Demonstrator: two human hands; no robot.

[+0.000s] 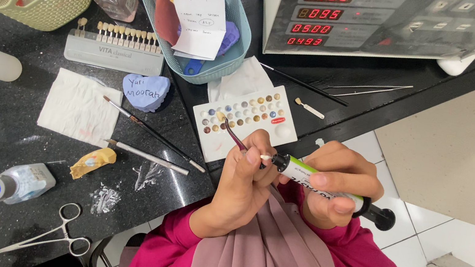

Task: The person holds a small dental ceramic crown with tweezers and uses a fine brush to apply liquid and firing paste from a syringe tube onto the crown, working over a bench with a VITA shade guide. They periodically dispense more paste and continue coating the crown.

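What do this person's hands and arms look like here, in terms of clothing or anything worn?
Both the left hand and the right hand are bare: no gloves or rings show. Bright magenta long sleeves reach the wrists. A dusty-pink headscarf drapes between the arms.

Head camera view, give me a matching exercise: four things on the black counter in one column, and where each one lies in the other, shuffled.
Things:
1. scissor-handled clamp
2. teal basket
3. tooth shade guide
4. white palette of colour dots

Places:
A. just beyond the left hand
B. near counter edge, bottom left
C. left of the teal basket
D. far side, holding a handwritten note

Pairs: 1-B, 2-D, 3-C, 4-A
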